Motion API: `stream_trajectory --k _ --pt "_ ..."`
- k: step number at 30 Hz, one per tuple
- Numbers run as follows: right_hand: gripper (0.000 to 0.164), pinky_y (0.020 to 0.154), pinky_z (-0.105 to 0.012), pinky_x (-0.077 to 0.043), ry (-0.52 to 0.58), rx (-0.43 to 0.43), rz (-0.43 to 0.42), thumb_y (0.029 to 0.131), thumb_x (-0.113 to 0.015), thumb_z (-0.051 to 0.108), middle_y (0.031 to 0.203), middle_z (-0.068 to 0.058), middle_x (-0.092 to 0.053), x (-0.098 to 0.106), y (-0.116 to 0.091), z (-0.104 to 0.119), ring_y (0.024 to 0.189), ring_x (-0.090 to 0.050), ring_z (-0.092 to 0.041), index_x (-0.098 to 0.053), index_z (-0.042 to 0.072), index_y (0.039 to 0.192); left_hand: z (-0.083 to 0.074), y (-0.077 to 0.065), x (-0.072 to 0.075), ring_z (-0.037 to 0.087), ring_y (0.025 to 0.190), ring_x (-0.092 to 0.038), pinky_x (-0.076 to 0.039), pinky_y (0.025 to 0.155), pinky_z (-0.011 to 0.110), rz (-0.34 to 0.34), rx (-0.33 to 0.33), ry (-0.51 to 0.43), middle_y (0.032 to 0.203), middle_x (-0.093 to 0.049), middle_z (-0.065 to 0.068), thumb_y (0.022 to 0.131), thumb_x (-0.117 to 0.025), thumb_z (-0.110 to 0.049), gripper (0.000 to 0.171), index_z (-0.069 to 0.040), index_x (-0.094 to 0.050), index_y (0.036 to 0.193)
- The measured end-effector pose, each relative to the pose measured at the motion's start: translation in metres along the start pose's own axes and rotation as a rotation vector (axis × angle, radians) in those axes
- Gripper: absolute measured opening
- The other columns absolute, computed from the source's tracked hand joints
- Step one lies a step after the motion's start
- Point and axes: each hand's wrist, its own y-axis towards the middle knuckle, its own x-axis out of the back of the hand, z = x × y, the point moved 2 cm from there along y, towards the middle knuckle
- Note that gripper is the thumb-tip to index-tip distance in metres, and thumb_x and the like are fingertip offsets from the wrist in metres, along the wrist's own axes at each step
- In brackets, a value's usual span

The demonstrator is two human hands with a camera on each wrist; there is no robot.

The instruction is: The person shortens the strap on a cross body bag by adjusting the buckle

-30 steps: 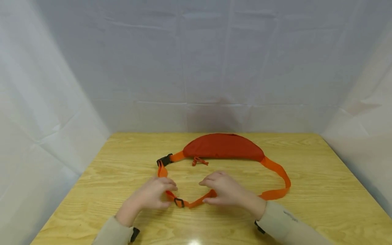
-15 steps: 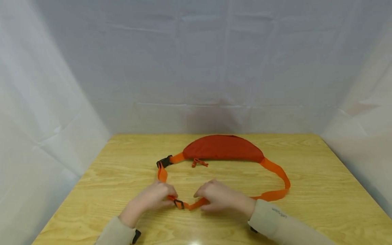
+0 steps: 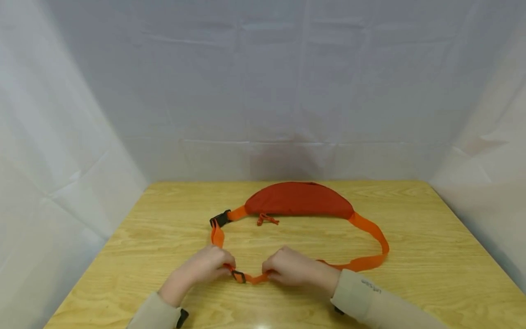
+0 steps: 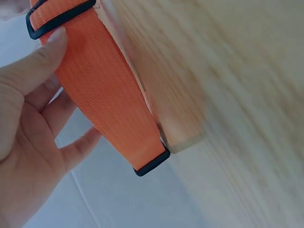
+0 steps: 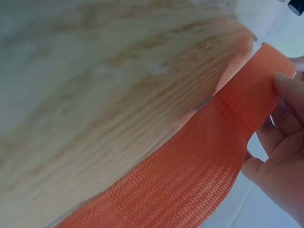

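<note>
one crescent-shaped red fabric pouch (image 3: 300, 199) is lying at the rear of a wood-grained table (image 3: 164, 219); left hand (image 3: 205, 265) and right hand (image 3: 289, 267) are pinching its orange webbing strap (image 3: 367, 262) either side of a black plastic slider (image 3: 239, 276), seemingly for adjusting, next needing steady tension.

strap (image 3: 365, 262): orange; pouch (image 3: 300, 199): red; buckle (image 3: 220, 218): black; tabletop (image 3: 427, 228): yellow, wood-grained; sleeves (image 3: 365, 299): beige

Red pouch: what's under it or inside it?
Under the red pouch is the wooden table; the part it covers is hidden. A red cord shows by its near edge. Its inside cannot be seen.
</note>
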Motion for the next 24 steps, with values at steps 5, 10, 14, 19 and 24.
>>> stream_trajectory --k 5,10,14,19,24 --pt "0.008 0.062 -0.012 -0.041 0.185 -0.085 -0.008 0.086 -0.058 0.011 0.077 0.011 -0.060 0.010 -0.007 -0.008 0.067 -0.050 0.004 -0.064 0.015 0.082 -0.004 0.005 0.005 -0.003 0.063 -0.051 -0.043 0.058 0.017 -0.030 -0.017 -0.093 0.074 -0.060 -0.011 0.080 -0.065 -0.017 0.004 -0.013 -0.066 0.079" --pt "0.007 0.067 -0.018 -0.044 0.309 -0.151 -0.084 0.086 -0.058 0.011 0.083 0.007 -0.061 0.027 -0.019 -0.021 0.073 -0.053 -0.001 -0.064 0.012 0.087 -0.009 0.014 0.015 -0.001 0.067 -0.054 -0.045 0.059 0.017 -0.088 -0.043 -0.180 0.078 -0.063 -0.006 0.081 -0.063 -0.013 0.005 -0.010 -0.066 0.085" --pt "0.011 0.068 -0.022 -0.046 0.451 -0.177 -0.146 0.088 -0.055 0.011 0.088 0.003 -0.061 0.039 -0.032 -0.028 0.076 -0.054 -0.005 -0.063 0.008 0.095 -0.015 0.022 0.021 0.000 0.069 -0.055 -0.045 0.061 0.018 -0.120 -0.044 -0.222 0.082 -0.063 -0.004 0.084 -0.061 -0.013 0.009 -0.009 -0.065 0.090" --pt "0.015 0.068 -0.026 -0.046 0.525 -0.219 -0.232 0.089 -0.054 0.015 0.093 0.001 -0.060 0.052 -0.044 -0.032 0.080 -0.055 -0.009 -0.062 0.008 0.100 -0.022 0.034 0.029 0.003 0.073 -0.056 -0.046 0.063 0.020 -0.189 -0.045 -0.221 0.086 -0.063 -0.001 0.085 -0.060 -0.015 0.014 -0.006 -0.065 0.095" --pt "0.016 0.070 -0.028 -0.046 0.502 -0.230 -0.326 0.089 -0.055 0.015 0.094 -0.001 -0.061 0.062 -0.056 -0.036 0.081 -0.055 -0.011 -0.063 0.006 0.100 -0.027 0.045 0.035 0.007 0.077 -0.057 -0.046 0.067 0.023 -0.249 -0.026 -0.283 0.090 -0.063 0.001 0.085 -0.060 -0.015 0.020 -0.005 -0.063 0.101"
